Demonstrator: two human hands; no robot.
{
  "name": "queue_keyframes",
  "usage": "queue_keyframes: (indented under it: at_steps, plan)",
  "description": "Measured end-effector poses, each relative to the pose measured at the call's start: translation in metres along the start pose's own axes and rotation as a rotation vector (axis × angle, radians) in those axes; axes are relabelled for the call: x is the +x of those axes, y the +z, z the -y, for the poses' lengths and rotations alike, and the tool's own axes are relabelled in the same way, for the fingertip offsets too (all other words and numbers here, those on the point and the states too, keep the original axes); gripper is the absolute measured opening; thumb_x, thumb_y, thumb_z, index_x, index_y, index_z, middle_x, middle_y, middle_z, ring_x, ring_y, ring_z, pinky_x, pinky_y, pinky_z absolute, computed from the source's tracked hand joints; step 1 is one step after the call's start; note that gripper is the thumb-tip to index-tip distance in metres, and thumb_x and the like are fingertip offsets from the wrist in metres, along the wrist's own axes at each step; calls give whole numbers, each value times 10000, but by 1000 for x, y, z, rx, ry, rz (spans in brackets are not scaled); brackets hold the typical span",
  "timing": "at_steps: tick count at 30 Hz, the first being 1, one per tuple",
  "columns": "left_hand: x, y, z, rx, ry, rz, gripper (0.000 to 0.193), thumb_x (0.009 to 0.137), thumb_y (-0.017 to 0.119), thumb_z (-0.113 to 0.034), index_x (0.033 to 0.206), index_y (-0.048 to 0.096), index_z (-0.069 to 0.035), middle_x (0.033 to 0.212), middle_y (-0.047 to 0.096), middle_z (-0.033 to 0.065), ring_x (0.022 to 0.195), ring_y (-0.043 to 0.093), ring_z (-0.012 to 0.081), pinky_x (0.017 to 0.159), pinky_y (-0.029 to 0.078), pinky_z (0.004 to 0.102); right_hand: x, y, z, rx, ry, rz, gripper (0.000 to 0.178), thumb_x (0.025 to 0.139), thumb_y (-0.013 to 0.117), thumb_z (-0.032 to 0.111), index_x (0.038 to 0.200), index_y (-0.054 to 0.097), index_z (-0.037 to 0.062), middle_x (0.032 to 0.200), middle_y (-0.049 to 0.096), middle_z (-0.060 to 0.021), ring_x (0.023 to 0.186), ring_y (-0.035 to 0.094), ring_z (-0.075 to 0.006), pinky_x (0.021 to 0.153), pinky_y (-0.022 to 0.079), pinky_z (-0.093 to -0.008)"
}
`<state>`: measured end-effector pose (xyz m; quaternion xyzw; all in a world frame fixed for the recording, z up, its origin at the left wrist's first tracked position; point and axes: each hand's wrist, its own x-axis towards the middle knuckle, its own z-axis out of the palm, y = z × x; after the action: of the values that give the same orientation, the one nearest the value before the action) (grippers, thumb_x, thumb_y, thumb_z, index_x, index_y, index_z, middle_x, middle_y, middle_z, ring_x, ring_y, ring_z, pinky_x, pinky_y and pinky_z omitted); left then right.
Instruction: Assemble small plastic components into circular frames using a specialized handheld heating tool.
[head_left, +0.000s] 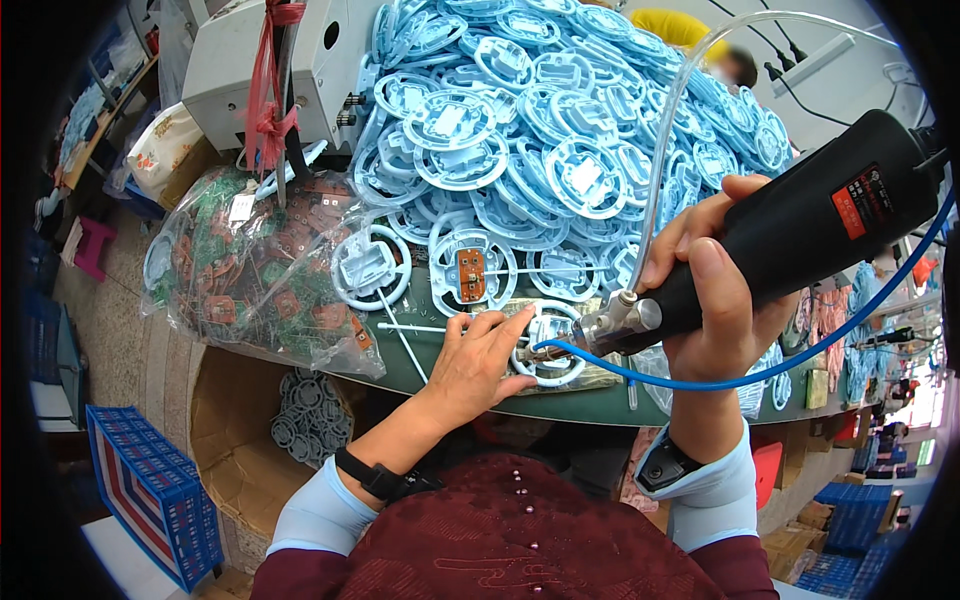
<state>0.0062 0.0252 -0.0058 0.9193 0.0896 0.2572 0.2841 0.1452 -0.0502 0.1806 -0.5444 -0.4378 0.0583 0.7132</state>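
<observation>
One ring (pixel 546 325) is steadied on the desk (pixel 590 406) by the left hand (pixel 470 365), a driver (pixel 820 220) clasped in the right hand (pixel 715 290) — work seems unfinished, the heap of rings (pixel 590 180) apparently left.

Pale-blue ring parts (pixel 585 180), upper centre; a black power tool (pixel 790 235) with orange-red label (pixel 846 215) and blue hose (pixel 700 385), right; maroon top (pixel 540 545), bottom.

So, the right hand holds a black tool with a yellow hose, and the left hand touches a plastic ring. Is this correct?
No: the head view shows a blue hose, not yellow. The right hand holds the black tool; the left hand touches the plastic ring.
</observation>
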Motion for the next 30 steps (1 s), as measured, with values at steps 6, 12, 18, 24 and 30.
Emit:
queue_keyframes:
  at_steps: [6,12,18,24,30]
  plan:
    - [1,-1,-4,-14,-23,11,914,639,844,-286,1396,397,-35,1090,624,70,1070,534,228,886,335,397,-6,-2,-2,51,20,-29,408,792,558,38,1181,444,-15,746,493,-96,594,564,-192,551,486,-298]
    - [1,-1,-2,3,-26,2,861,644,840,-270,1366,430,-45,1143,613,70,1073,536,234,889,346,391,-1,-1,1,82,106,60,437,796,564,-6,1208,418,-15,764,518,-106,611,568,-188,560,492,-311]
    - [14,-9,13,-69,2,-75,361,736,776,-167,1026,630,-10,1061,633,108,985,573,281,838,405,387,26,-7,19,160,-175,97,458,862,518,112,1270,398,-58,812,494,-113,606,531,-180,546,510,-329]
    - [0,-22,0,114,-19,-63,664,634,820,-330,1177,574,-37,1071,567,74,1015,513,248,852,359,385,30,-10,10,90,-192,56,458,859,536,114,1267,417,-58,798,504,-107,590,528,-177,535,489,-320]
    - [-6,-4,-15,142,-150,-26,528,605,847,-352,954,603,-39,1087,533,102,1011,483,293,862,347,411,12,2,-12,57,-89,27,445,820,575,52,1230,436,-52,746,502,-96,596,567,-191,551,490,-304]
